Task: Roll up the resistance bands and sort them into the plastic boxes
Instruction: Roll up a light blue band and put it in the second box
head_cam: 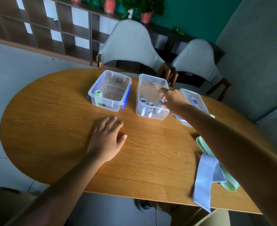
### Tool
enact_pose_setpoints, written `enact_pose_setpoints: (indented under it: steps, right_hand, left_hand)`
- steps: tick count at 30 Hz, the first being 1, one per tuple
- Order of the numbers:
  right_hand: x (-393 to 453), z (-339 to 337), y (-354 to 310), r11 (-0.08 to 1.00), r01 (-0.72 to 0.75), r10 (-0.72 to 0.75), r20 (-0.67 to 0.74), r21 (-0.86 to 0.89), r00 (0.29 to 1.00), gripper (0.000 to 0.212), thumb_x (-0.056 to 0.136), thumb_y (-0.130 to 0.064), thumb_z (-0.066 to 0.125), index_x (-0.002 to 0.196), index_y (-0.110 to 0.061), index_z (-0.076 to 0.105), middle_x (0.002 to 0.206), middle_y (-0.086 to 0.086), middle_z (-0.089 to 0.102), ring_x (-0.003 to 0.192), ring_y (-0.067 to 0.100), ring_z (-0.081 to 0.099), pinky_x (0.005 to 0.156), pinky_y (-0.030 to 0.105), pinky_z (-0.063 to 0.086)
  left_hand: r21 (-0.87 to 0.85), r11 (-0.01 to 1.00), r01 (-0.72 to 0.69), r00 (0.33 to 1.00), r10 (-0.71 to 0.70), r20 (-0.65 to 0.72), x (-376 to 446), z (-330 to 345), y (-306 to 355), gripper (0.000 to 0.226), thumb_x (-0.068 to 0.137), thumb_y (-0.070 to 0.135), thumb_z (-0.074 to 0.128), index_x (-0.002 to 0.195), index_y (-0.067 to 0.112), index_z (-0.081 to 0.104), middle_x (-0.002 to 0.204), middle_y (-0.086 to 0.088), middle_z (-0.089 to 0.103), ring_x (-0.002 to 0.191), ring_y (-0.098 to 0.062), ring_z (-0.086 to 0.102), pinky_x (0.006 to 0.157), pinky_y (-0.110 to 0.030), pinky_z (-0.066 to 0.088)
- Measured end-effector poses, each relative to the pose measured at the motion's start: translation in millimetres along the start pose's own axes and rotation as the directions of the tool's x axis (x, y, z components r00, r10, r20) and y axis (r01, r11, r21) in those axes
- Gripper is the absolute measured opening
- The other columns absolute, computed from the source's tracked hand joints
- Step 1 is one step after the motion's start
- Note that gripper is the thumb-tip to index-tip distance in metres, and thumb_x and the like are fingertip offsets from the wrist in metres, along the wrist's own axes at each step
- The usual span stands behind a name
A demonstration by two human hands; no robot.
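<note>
I see my right hand (172, 100) reaching out to about one o'clock, over the near right corner of the right box (152, 97). Its fingers (162, 101) pinch a rolled blue band (159, 104) just above the box's rim. Two more blue rolls (146, 101) stand on end inside that box, along its near wall. The box is clear plastic with dark handwriting on its front.

My left hand (106, 137) lies palm down on the bench (53, 128) near the centre, fingers (113, 123) straight and slightly spread, holding nothing.

At about eleven o'clock from that hand stands the left box (110, 90), clear with blue latches, just beside the right box but apart from it. One green roll (98, 94) sits in its near left corner.

A clear lid (193, 98) with a blue label lies flat at two o'clock, beyond my right forearm and partly hidden by it.

Down at four o'clock, near the bench's edge, an unrolled blue band (206, 176) lies loose, one end hanging over the edge, on top of unrolled green bands (229, 181) that my right arm partly covers.

Two grey chairs (129, 43) stand at the far side at twelve o'clock.
</note>
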State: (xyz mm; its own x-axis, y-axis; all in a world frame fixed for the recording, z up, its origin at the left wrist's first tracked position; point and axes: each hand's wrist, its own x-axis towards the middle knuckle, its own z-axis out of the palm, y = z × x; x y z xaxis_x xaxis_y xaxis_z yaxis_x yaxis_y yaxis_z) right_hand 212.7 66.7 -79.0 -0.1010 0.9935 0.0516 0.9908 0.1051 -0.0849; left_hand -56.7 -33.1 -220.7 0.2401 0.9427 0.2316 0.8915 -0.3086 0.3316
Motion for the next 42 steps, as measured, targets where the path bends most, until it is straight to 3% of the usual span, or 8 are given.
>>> enact_pose_setpoints:
  steps: [2,5,10,15,21,35,39,42]
  right_hand:
    - [6,4,-1,1.000,0.011,-0.010,0.053,-0.025,0.999,0.034,0.096,-0.008,0.063,0.129,-0.016,0.056,0.106,0.008,0.065,0.078,0.019,0.060,0.049,0.014,0.041]
    - [14,8,0,0.999,0.012,-0.007,0.115,-0.044,0.993,0.043,0.093,-0.004,0.066,0.132,-0.020,0.057,0.115,0.007,0.063,0.085,0.019,0.059,0.050,0.014,0.033]
    - [25,8,6,0.999,0.033,-0.033,0.181,0.001,0.983,0.046,0.087,-0.006,0.074,0.128,-0.023,0.062,0.118,0.002,0.065,0.090,0.017,0.062,0.059,0.016,0.042]
    - [29,5,9,0.997,0.076,-0.077,0.222,0.012,0.972,0.049,0.084,-0.008,0.078,0.129,-0.020,0.062,0.116,0.001,0.066,0.100,0.020,0.064,0.080,0.025,0.051]
    - [32,2,15,0.995,0.092,-0.096,0.263,0.028,0.960,0.035,0.087,-0.013,0.077,0.119,-0.019,0.066,0.113,0.001,0.069,0.102,0.020,0.064,0.090,0.033,0.054]
    - [28,5,16,0.997,0.010,-0.026,0.196,0.083,0.980,0.036,0.092,0.003,0.062,0.120,-0.020,0.065,0.110,0.001,0.070,0.094,0.017,0.066,0.059,0.019,0.044]
    - [23,-1,16,0.995,-0.003,-0.006,0.092,0.098,0.996,0.027,0.097,-0.001,0.056,0.109,-0.022,0.067,0.105,0.002,0.068,0.089,0.018,0.067,0.058,0.020,0.046]
    - [12,-12,16,0.995,0.012,-0.013,0.014,0.100,1.000,0.031,0.097,0.002,0.052,0.101,-0.028,0.062,0.100,-0.001,0.067,0.089,0.017,0.066,0.062,0.021,0.048]
  left_hand:
    - [0.001,1.000,0.003,1.000,-0.003,0.001,1,-1,0,0.056,0.097,0.060,0.039,0.145,0.032,0.045,0.161,0.003,0.034,0.150,-0.024,0.023,0.116,-0.051,0.030]
    - [-0.001,1.000,0.005,1.000,-0.005,0.002,1,-1,1,0.055,0.097,0.060,0.039,0.145,0.032,0.045,0.161,0.004,0.033,0.150,-0.023,0.022,0.116,-0.051,0.030]
    - [-0.003,1.000,0.010,1.000,-0.010,0.002,1,-2,2,0.055,0.097,0.060,0.040,0.145,0.033,0.046,0.161,0.004,0.034,0.150,-0.023,0.023,0.116,-0.051,0.029]
    - [-0.006,1.000,0.011,1.000,-0.011,0.002,2,-1,1,0.055,0.097,0.060,0.040,0.144,0.033,0.046,0.161,0.004,0.034,0.150,-0.023,0.023,0.116,-0.052,0.030]
    - [-0.001,1.000,0.008,1.000,-0.008,0.005,3,0,-1,0.056,0.097,0.061,0.037,0.145,0.033,0.045,0.161,0.004,0.034,0.150,-0.023,0.023,0.117,-0.052,0.031]
    - [0.005,1.000,0.015,1.000,-0.015,0.001,2,-1,1,0.055,0.097,0.060,0.039,0.144,0.033,0.046,0.160,0.006,0.034,0.149,-0.021,0.023,0.117,-0.051,0.031]
    - [0.007,1.000,0.014,1.000,-0.014,-0.002,3,0,0,0.054,0.097,0.060,0.040,0.144,0.033,0.046,0.160,0.006,0.034,0.149,-0.021,0.024,0.116,-0.051,0.031]
    - [0.008,1.000,0.014,1.000,-0.014,0.000,4,0,0,0.054,0.097,0.059,0.041,0.143,0.033,0.047,0.159,0.005,0.035,0.148,-0.021,0.025,0.115,-0.050,0.033]
